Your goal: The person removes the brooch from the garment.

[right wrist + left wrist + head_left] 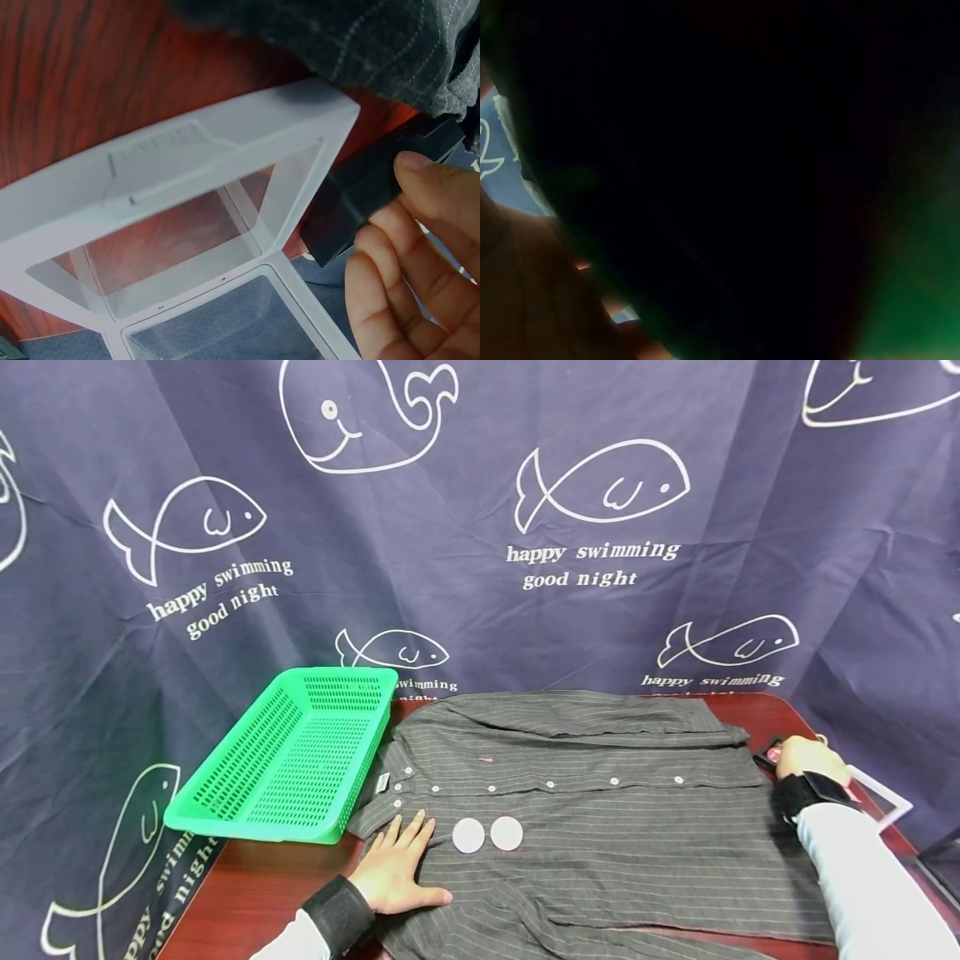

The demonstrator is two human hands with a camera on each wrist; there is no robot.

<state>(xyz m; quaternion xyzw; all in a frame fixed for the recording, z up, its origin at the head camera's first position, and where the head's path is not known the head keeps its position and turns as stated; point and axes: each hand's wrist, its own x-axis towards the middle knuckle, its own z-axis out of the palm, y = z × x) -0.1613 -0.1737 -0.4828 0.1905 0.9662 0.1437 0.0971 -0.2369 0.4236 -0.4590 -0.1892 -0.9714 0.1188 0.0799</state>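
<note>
pinching black case (352,187) in right hand (813,760), right edge of table (292,877) | could drop if loosened | with left hand (393,872) spread on shirt (660,843)

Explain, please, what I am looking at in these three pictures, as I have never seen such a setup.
No machine here: these are a person's own hands. The wide picture comes from a head-worn camera; the other two come from cameras on the wrists.

A striped dark gray shirt lies spread on a reddish table, with two white discs on it and a green basket beside its collar. A patterned curtain hangs behind.

The left hand rests on the shirt, fingers spread; its wrist picture is mostly dark. The right hand holds a black object, which I cannot identify, near a white frame with clear panes.
</note>
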